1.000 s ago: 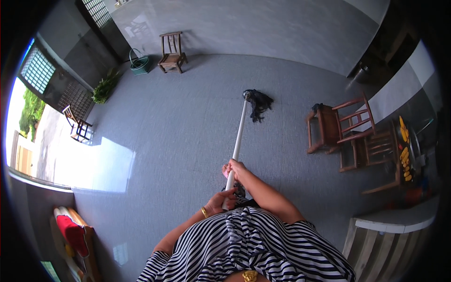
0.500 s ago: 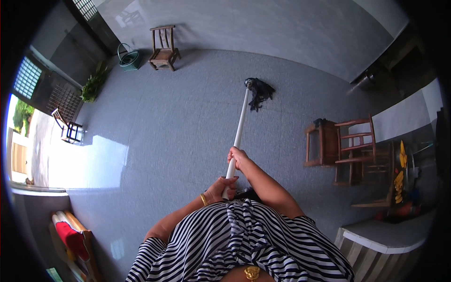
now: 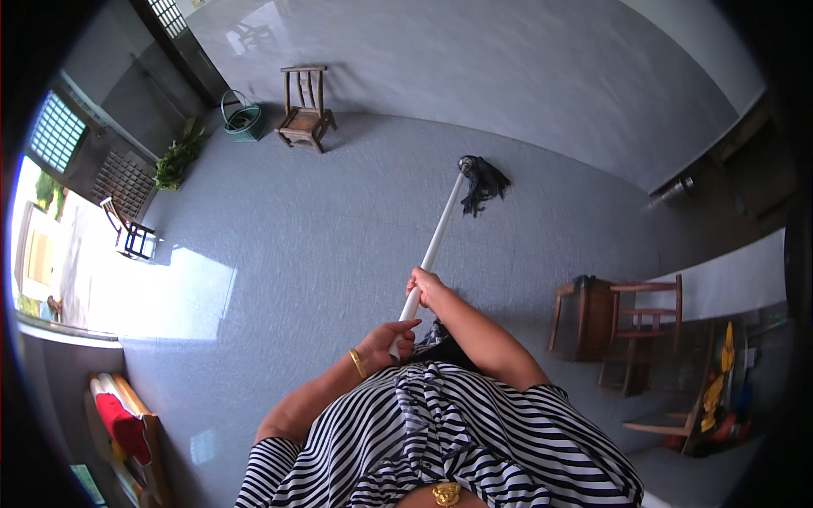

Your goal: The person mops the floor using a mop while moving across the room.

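Note:
A mop with a long white handle [image 3: 439,230] slants away from my body toward the far wall. Its dark stringy head [image 3: 484,186] lies on the grey floor, trailing to the right of the handle's end. My left hand [image 3: 393,340], with a gold bangle at the wrist, is closed round the handle's near end, close to my striped top. Farther up the shaft, my right hand [image 3: 425,286] is wrapped round it too, with the forearm coming in from the right.
A wooden chair [image 3: 305,110] and a green basket [image 3: 243,120] stand by the far wall. Leafy greens [image 3: 176,161] lie at the left, near a small chair [image 3: 129,233] by the bright doorway. Wooden chairs [image 3: 645,317] are grouped at the right. A red-covered wooden piece [image 3: 124,419] stands lower left.
The mop head now appears slightly farther right and lower in view. Both hands keep their grip. The whole room has shifted in the picture as my head moved.

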`<state>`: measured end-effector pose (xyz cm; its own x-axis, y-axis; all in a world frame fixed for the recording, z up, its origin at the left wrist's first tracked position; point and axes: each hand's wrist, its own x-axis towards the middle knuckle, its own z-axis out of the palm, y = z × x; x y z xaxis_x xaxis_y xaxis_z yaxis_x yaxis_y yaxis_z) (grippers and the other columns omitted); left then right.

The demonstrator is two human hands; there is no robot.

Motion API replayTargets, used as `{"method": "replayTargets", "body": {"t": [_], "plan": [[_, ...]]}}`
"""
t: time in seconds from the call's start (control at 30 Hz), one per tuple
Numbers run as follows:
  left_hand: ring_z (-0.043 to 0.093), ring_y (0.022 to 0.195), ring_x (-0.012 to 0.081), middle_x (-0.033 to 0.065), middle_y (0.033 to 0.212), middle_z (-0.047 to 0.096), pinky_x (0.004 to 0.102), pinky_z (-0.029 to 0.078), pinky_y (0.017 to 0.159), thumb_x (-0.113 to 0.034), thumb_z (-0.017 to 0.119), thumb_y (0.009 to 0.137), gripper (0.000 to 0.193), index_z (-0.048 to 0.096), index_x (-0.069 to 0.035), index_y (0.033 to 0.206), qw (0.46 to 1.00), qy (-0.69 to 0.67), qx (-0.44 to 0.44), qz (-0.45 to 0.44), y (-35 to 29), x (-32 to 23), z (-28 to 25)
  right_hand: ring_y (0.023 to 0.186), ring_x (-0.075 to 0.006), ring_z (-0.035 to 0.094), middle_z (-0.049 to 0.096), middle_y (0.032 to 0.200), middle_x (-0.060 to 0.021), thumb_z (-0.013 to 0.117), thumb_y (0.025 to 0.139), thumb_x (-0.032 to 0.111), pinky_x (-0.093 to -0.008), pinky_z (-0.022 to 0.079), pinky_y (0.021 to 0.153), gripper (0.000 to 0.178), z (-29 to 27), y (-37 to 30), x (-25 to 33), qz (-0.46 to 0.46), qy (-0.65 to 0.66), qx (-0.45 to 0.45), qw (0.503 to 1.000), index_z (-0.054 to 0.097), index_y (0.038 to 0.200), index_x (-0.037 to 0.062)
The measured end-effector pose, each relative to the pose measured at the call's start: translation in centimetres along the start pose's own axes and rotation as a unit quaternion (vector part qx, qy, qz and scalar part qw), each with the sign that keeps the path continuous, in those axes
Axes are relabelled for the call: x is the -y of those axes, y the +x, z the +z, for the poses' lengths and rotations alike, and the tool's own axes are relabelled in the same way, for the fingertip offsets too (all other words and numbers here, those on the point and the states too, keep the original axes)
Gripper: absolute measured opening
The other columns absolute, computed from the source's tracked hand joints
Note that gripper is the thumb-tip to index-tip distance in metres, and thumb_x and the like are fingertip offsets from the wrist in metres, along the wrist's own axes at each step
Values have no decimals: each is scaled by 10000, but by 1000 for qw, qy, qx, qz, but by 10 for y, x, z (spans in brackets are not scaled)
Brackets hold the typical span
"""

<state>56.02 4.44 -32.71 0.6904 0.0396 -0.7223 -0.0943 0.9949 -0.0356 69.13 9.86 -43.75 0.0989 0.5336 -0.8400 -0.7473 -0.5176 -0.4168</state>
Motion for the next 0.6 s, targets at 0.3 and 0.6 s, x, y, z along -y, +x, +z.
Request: {"method": "replayTargets", "body": {"t": [0.3,0.6], "plan": [[280,334,37,-27,481,353,144,232,267,-130,457,726,104,383,-65,762,999,-4,-27,33,82,-70,99,343,-164,362,346,435,-59,385,654,84,-294,350,338,110,-18,71,131,22,-42,3,999,349,562,35],[279,356,30,-29,501,347,132,229,277,-126,433,737,212,391,-55,932,994,18,-53,93,125,-99,114,345,-170,369,353,450,-70,389,630,70,-304,353,342,73,-26,114,172,57,-69,7,996,348,582,33]]}}
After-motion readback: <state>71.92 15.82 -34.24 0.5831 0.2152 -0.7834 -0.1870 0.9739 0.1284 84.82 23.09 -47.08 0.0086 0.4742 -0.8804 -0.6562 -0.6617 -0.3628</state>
